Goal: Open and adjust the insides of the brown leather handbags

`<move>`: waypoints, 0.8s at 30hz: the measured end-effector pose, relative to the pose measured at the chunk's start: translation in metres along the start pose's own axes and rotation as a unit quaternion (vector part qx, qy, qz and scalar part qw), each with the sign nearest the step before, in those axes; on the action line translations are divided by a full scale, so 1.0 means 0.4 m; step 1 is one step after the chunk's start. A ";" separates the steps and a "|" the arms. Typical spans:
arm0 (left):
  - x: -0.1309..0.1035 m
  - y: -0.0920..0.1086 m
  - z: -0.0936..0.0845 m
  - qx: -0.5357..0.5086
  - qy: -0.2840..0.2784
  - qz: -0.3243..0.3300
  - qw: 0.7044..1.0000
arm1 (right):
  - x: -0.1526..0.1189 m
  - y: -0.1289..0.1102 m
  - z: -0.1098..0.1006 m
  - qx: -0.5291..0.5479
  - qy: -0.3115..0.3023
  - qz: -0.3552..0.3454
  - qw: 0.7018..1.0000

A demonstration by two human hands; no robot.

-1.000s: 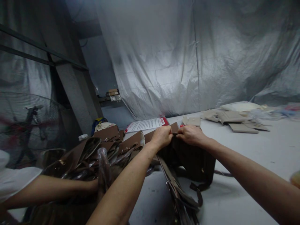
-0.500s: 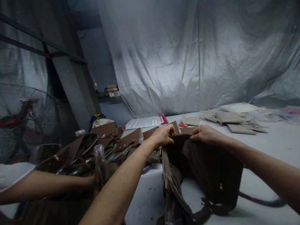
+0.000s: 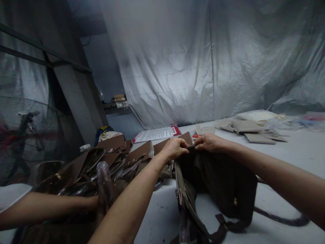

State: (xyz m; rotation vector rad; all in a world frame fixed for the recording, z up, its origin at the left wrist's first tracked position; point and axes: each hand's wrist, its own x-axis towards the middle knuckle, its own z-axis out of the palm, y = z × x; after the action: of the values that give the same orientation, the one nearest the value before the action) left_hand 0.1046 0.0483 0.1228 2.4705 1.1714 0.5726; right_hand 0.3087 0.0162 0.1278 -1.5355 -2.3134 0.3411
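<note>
A dark brown handbag (image 3: 228,183) stands on the white table in front of me, its dark lining and a small gold zip pull showing. My left hand (image 3: 175,147) pinches its top edge between thumb and fingers. Close beside it, my right hand (image 3: 209,142) grips the same edge, with only a small gap between the two hands. A strap with a buckle hangs from the bag's lower side, and a dark handle loop lies on the table at its right.
Several brown handbags (image 3: 138,151) crowd the left of the table (image 3: 299,159). A co-worker's arm (image 3: 58,205) reaches among them. Beige leather pieces (image 3: 247,126) lie at the back right, near a printed sign (image 3: 157,134). A large fan (image 3: 22,135) stands at the far left.
My right hand has slid left along the bag's top edge, closer to my left hand. The bag's right side has shifted slightly left, and the whole view has turned a little.
</note>
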 end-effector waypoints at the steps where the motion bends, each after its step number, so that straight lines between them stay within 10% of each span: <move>1: 0.001 -0.007 -0.001 -0.008 -0.010 -0.008 1.000 | 0.007 0.001 0.002 -0.013 0.001 -0.002 1.000; 16: -0.023 -0.051 -0.003 -0.051 0.004 -0.073 0.996 | 0.022 0.006 0.030 0.043 0.018 -0.066 0.997; 24: -0.024 -0.066 0.006 -0.008 0.047 -0.071 0.996 | 0.038 -0.049 0.037 -0.116 0.056 -0.038 0.991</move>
State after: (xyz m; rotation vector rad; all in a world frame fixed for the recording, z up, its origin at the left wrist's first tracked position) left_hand 0.0832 0.0563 0.1065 2.3461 1.3606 0.6590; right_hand 0.2807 0.0222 0.1240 -1.5218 -2.3814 -0.0330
